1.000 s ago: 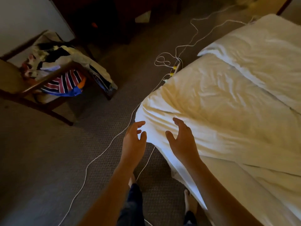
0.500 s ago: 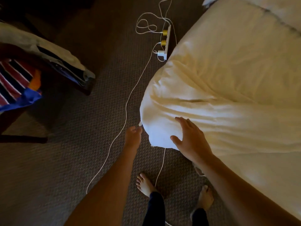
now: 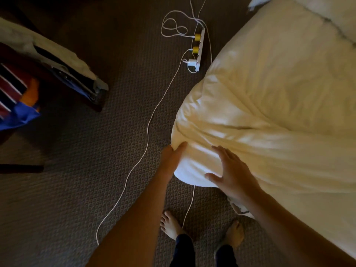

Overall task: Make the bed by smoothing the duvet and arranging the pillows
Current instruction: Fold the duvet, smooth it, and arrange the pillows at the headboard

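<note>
- Far left: a dark wooden chair (image 3: 96, 105) carries a heap of clothing (image 3: 17, 97), including a red-and-white striped piece and a blue one. A pale cloth lies across the top of the heap.
- Floor: a brown patterned carpet (image 3: 77, 189) covers the visible area. A white cable (image 3: 148, 124) runs over it from the lower centre up to a white power strip (image 3: 200, 49).
- Power strip: it lies on the carpet just beside the bed edge, with two yellow plugs and one white adapter inserted. Loose loops of white cable lie beside it.
- Left hand (image 3: 171, 158): it is at the left side of the duvet corner. The thumb lies on top of the fabric; the fingers are hidden under the fold, so a full grip cannot be confirmed.
- Duvet (image 3: 269, 112): cream-white, it covers the bed at the right of the view. Its near corner is bunched into creases and hangs over the bed edge above the carpet.
- Right hand (image 3: 233, 174): it rests flat on the duvet corner, fingers spread and straight, thumb out to the left.
- Bottom centre: two bare feet (image 3: 171, 224) stand on the carpet, close to the bed.
- Top right: a second white layer of bedding (image 3: 331, 14) lies beyond the duvet.
</note>
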`<move>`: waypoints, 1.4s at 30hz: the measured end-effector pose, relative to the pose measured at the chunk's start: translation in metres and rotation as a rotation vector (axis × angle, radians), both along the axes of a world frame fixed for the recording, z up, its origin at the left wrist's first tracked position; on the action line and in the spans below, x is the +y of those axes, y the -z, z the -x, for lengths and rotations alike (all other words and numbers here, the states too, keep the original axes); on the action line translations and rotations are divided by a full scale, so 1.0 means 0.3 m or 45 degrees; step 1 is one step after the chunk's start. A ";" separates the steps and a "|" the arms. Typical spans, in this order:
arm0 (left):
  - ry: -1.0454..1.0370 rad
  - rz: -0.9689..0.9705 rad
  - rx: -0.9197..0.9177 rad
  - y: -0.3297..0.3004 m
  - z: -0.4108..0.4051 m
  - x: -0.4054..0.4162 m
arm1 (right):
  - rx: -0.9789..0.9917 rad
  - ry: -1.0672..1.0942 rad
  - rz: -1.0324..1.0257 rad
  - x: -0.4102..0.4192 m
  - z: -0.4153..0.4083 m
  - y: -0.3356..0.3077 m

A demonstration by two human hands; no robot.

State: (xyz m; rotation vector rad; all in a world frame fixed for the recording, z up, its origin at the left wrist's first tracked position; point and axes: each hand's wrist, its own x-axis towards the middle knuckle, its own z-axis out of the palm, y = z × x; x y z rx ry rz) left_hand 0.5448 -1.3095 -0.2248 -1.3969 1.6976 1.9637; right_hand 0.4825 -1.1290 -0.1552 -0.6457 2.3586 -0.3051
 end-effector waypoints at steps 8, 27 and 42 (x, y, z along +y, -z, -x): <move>0.131 0.316 0.092 -0.319 0.256 -0.136 | 0.220 0.107 0.018 -0.076 0.009 -0.133; 0.841 0.992 0.593 -0.618 1.179 -0.258 | 0.526 0.550 0.545 -0.158 1.184 -0.536; 0.589 0.787 0.569 -0.376 2.156 -0.359 | 0.077 0.768 0.180 -0.108 1.907 -0.234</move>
